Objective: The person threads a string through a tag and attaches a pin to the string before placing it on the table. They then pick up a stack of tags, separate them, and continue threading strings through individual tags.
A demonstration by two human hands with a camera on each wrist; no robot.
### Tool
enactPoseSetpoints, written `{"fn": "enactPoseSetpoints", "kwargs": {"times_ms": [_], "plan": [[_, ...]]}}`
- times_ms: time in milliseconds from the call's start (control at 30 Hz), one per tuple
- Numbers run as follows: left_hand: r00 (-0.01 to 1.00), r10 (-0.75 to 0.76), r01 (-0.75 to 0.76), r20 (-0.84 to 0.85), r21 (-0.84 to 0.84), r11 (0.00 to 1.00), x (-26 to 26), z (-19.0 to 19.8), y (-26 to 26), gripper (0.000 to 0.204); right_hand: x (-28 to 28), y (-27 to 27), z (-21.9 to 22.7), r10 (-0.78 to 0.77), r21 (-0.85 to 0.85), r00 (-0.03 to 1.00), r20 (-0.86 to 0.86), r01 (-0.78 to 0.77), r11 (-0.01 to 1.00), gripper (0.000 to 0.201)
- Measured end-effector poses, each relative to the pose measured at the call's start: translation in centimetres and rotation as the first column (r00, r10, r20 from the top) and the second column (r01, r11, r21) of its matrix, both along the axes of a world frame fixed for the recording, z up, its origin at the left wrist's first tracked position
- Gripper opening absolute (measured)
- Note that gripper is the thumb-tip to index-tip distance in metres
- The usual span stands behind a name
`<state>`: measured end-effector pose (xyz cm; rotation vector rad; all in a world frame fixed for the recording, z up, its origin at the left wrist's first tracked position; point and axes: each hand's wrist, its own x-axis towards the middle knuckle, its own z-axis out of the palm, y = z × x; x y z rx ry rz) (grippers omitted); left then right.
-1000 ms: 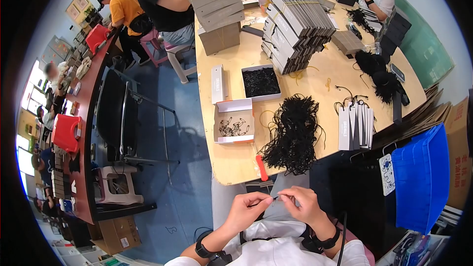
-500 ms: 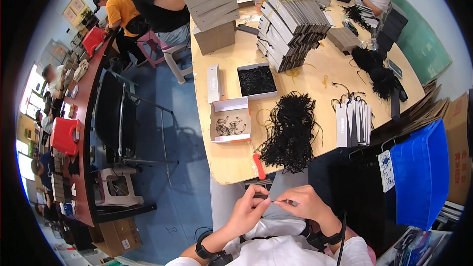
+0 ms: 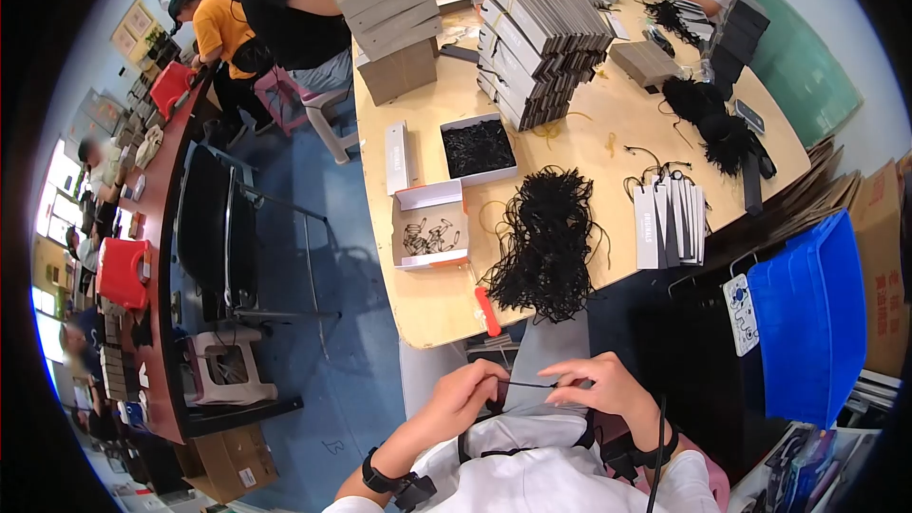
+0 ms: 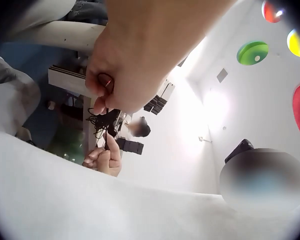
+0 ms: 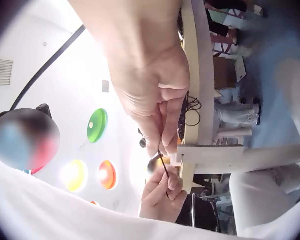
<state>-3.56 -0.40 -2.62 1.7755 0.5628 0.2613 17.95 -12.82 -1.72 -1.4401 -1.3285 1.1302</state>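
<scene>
A thin black cord runs nearly straight between my two hands, over my lap in front of the table edge. My left hand pinches one end, and in the left wrist view a small loop of the cord shows at its fingers. The other end is pinched between thumb and fingertips of my right hand. Seen from the right wrist, a short dark stretch of cord spans the gap between the fingertips. On the table nearest the hands lies a heap of black cords.
A box of small metal clips and a box of black pieces stand left of the heap, near a red-handled tool. Corded tags lie right. Stacked tags rise behind; a blue bin stands right.
My hands, whose fingertips were close together, have moved apart, and the cord now stretches between them. The head view has shifted a little, so the table's things appear further left and higher.
</scene>
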Motion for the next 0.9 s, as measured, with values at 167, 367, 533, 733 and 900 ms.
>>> {"fn": "enactPoseSetpoints", "kwargs": {"times_ms": [167,367,533,733,900], "plan": [[0.984,0.179,-0.179,-0.021,0.003,0.984,-0.4,-0.3,-0.7,0.008,1.3,-2.1,-2.3,-0.158,-0.028,0.987,-0.035,0.157,0.987,0.012],[0.956,0.289,-0.284,-0.055,0.079,0.955,0.6,-1.2,-1.7,0.007,2.1,-3.3,-4.6,-0.361,-0.075,0.914,-0.184,0.353,0.933,0.006],[0.932,0.363,-0.354,-0.012,0.192,0.915,1.4,-2.6,-2.0,0.009,2.0,-2.2,-9.1,-0.478,-0.18,0.828,-0.293,0.444,0.878,0.006],[0.892,0.382,-0.42,0.242,0.757,0.501,2.2,-1.7,-1.2,0.02,0.4,0.2,-15.1,-0.471,-0.293,0.788,-0.396,0.378,0.878,0.011],[0.881,0.407,-0.438,0.242,0.745,0.504,2.3,-2.1,-1.0,0.021,-0.5,0.4,-16.5,-0.455,-0.333,0.788,-0.415,0.334,0.882,0.012]]}}
